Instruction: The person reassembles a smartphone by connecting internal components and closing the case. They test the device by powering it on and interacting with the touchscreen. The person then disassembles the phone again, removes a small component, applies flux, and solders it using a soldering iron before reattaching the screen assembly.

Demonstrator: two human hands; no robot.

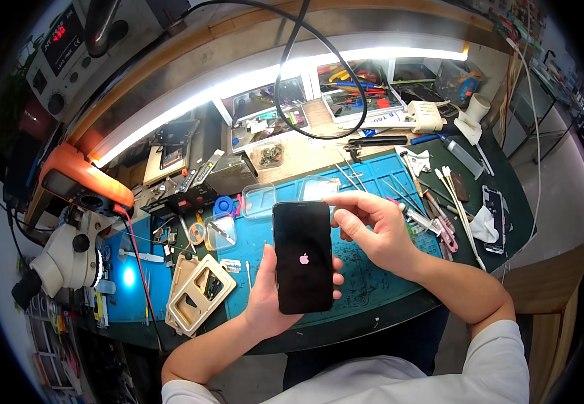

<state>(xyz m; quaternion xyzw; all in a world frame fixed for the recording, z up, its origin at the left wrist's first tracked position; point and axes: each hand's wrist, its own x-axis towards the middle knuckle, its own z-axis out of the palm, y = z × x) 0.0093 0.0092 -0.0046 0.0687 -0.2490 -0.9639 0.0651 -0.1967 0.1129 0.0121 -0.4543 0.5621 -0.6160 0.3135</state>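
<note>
A black smartphone (304,283) stands upright in front of me, its screen dark except for a small pinkish logo in the middle. My left hand (269,299) is wrapped round its lower half, thumb along the left edge and fingertips showing at the right edge. At the phone's upper right corner is my right hand (383,232), its index finger stretched toward the top edge and the thumb apart from it near the side. Whether those fingertips touch the phone, I cannot tell. Behind it lies a blue work mat (372,283) with small clear plastic trays (259,200).
A microscope (66,262) and an orange multimeter (83,180) stand at the left. Beige phone-shaped holders (201,296) lie left of the mat. Tweezers, brushes, white swabs (459,212), a syringe (463,158) and an opened phone (494,219) crowd the right. A black cable (322,42) hangs overhead.
</note>
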